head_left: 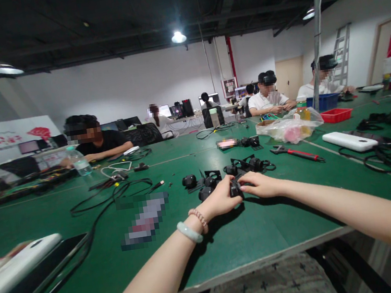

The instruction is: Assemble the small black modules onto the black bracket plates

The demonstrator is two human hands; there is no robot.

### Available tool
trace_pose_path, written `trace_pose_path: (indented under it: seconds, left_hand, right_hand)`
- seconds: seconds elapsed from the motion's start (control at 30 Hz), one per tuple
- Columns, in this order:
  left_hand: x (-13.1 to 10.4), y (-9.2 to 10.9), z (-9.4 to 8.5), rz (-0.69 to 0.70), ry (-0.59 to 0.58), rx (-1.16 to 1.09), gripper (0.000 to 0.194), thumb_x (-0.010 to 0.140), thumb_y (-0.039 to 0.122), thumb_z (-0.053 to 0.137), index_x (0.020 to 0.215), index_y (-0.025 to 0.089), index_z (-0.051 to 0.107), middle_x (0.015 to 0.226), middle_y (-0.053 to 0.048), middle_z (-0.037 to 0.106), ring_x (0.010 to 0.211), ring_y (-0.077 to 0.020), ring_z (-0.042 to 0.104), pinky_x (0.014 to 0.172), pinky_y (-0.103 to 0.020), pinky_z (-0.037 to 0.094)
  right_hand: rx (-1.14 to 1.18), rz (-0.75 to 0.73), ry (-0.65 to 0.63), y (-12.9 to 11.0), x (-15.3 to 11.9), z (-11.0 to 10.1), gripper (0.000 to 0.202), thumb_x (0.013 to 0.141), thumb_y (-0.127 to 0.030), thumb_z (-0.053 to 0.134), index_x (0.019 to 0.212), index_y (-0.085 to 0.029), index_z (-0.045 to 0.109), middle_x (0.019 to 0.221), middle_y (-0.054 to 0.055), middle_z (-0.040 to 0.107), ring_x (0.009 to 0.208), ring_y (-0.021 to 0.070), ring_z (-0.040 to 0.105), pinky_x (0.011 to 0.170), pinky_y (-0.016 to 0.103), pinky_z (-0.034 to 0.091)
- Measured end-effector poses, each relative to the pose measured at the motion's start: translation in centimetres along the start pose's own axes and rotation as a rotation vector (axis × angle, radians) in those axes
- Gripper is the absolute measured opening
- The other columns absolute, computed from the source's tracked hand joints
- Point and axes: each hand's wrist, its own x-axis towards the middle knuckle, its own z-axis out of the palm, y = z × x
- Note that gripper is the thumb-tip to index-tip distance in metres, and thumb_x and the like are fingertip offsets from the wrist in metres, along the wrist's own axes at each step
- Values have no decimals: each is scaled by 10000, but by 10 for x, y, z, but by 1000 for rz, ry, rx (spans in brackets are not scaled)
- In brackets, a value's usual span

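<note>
My left hand, with a pale bangle and a bead bracelet at the wrist, has its fingers closed around a small black round part low over the green table. From the other side my right hand closes its fingertips on the same part. Its exact kind is hard to make out, and the fingers cover much of it. Just beyond my hands lie several similar black parts, among them a rounded one at the left and one at the right, beside thin black bracket plates.
Right of my hands lies a red-handled wrench. Farther off are a plastic bag, a red tray and a white power bank. Black cables, a phone-like object and a water bottle are leftward. Other people sit around.
</note>
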Motion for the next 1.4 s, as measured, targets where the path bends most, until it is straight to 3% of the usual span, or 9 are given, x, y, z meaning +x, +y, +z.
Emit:
trace_pose_path:
  seconds: [1.4]
  left_hand:
    - [-1, 7, -2, -34, 1, -18, 510, 623, 223, 539, 1099, 165, 366, 964, -49, 523, 850, -186, 521, 746, -297, 420]
  right_hand:
    - [48, 30, -16, 0, 1, 0, 276, 818, -294, 416, 997, -128, 544, 985, 96, 582, 892, 178, 518, 800, 314, 387]
